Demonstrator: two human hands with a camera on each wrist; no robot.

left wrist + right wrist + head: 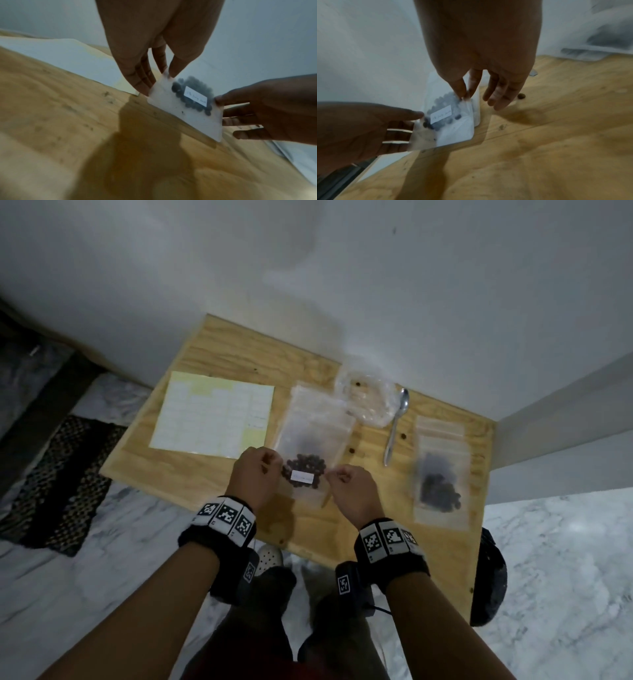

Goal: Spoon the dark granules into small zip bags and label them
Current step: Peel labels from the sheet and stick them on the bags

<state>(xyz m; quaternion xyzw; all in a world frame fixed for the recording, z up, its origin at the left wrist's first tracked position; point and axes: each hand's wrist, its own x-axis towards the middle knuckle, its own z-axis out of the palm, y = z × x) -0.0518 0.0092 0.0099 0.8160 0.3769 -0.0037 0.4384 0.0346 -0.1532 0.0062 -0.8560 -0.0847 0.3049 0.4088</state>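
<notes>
A small clear zip bag (305,491) with dark granules (305,465) and a white written label (302,477) hangs between both hands above the wooden table (191,474). My left hand (270,470) pinches its left edge, thumb in front and fingers behind. My right hand (334,478) pinches the right edge between thumb and forefinger. In the left wrist view the bag (171,108) hangs over the wood, label (195,96) facing the camera, left hand (161,79) above and right hand (223,108) alongside. The right wrist view shows the bag (457,129), label (441,114), right hand (465,95) and left hand (416,120).
A label sheet (212,414) lies at the left of the table. Empty zip bags (315,416) lie behind the held bag, beside crumpled clear plastic (366,398) and a metal spoon (397,426). Filled bags (440,470) are stacked at the right. A few loose granules (351,451) dot the wood.
</notes>
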